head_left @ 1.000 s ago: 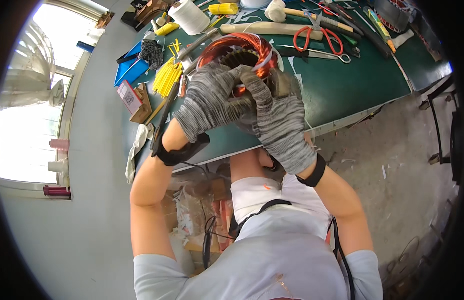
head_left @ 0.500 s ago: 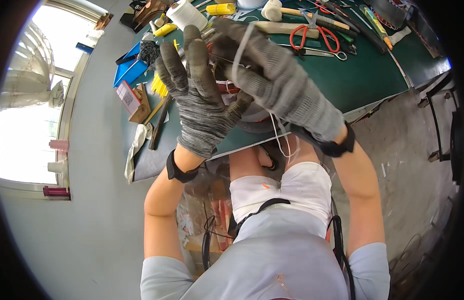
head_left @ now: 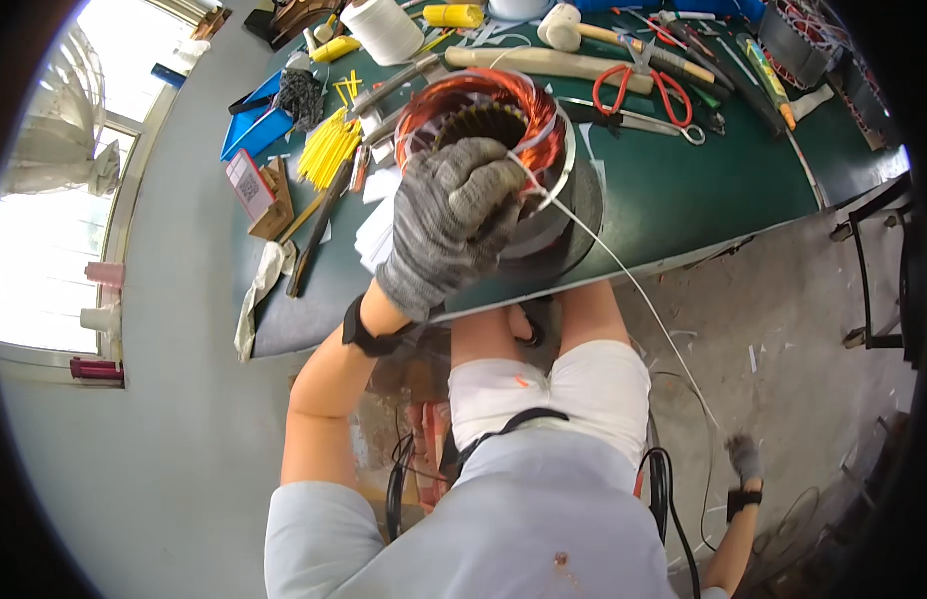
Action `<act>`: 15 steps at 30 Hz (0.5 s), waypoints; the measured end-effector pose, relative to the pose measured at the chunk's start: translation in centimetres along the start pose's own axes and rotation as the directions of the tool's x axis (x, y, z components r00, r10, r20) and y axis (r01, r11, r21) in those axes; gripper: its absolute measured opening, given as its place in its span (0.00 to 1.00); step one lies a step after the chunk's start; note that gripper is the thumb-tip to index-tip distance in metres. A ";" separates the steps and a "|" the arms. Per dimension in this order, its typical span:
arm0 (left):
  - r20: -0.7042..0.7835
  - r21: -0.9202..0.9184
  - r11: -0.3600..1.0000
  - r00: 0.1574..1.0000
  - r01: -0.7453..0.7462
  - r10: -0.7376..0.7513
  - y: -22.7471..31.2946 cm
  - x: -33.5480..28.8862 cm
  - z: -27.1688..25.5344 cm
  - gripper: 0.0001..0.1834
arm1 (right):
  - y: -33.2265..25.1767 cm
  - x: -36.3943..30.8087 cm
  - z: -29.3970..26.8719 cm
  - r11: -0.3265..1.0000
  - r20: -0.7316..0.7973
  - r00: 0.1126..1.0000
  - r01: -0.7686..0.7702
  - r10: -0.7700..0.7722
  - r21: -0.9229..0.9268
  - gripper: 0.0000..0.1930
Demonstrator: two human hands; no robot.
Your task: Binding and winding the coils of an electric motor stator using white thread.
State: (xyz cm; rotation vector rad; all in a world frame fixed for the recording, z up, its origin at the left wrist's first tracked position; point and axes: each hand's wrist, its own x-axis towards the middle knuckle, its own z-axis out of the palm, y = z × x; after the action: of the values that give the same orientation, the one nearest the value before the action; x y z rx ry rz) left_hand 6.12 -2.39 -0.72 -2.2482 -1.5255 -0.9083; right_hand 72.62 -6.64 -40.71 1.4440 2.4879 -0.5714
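Note:
An electric motor stator (head_left: 543, 235) stands on the bench in front of me, its ring of red-brown copper winding (head_left: 528, 95) facing up. My left hand (head_left: 449, 215), in a grey knitted glove, is closed over the near left part of that winding, its fingers bent at the inner edge. A white cord (head_left: 633, 280) runs from the winding beside the left fingertips, tight and straight, down to the right. At its far end my right hand (head_left: 745, 459), gloved too, is closed on the cord, well out over the floor; its fingers are small and blurred.
Behind the stator lie a wooden-handled hammer (head_left: 543, 65), red-handled scissors (head_left: 673, 98), a mallet (head_left: 561, 28) and a white cord spool (head_left: 382, 30). Yellow strips (head_left: 329, 148), a blue tray (head_left: 252, 130) and a dark rod (head_left: 319, 230) are at the left.
Both hands were raised together over the stator. My right hand has swung far down to the right, drawing the cord straight. My left hand has come down onto the winding.

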 end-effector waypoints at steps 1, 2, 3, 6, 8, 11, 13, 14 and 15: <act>-0.023 0.001 1.000 1.000 0.013 -0.013 -0.1 -0.6 -0.5 0.14 | -9.1 5.0 -9.3 0.986 -0.104 0.995 0.029 -0.012 0.167 0.07; -0.061 -0.006 1.000 0.998 0.002 -0.003 -0.7 -0.3 -0.2 0.14 | -15.2 8.3 -14.6 0.942 -0.429 0.896 0.236 -0.114 0.241 0.06; -0.082 0.051 0.996 0.994 -0.071 0.075 -1.0 -0.1 0.3 0.13 | -21.4 11.5 -20.0 0.927 -0.570 0.812 0.302 -0.127 0.223 0.07; -0.159 0.062 0.994 0.982 -0.090 0.098 -1.0 0.1 1.7 0.13 | -35.9 16.9 -32.4 0.816 -0.710 0.680 0.507 -0.181 0.278 0.15; -0.073 0.028 0.995 0.992 -0.097 0.099 -0.7 0.3 1.6 0.16 | -43.5 19.3 -36.6 0.717 -0.876 0.387 0.694 -0.288 0.071 0.18; -0.118 0.112 0.988 0.986 -0.106 0.119 0.6 0.2 1.9 0.17 | -45.2 21.3 -35.2 0.379 -0.779 0.588 0.786 -0.217 0.488 0.09; -0.084 0.227 0.969 0.989 -0.096 0.118 0.1 -0.6 1.9 0.18 | -43.5 19.2 -34.5 -0.066 -0.465 0.854 0.463 -0.234 0.884 0.07; -0.091 0.235 0.968 0.989 -0.089 0.113 0.0 -0.5 2.1 0.18 | -42.6 18.5 -35.1 -0.421 -0.071 0.915 -0.113 -0.397 0.900 0.07; -0.111 0.211 0.974 0.988 -0.078 0.103 -0.2 -0.7 2.0 0.18 | -42.7 17.5 -37.1 -0.245 0.006 0.869 -0.146 -0.495 0.958 0.09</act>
State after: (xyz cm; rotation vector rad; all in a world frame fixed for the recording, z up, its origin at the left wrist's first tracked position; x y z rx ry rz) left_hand 6.49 -1.74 -2.76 -2.0593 -1.3831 -0.8047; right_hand 27.38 3.99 -3.94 0.6973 1.3830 -3.1281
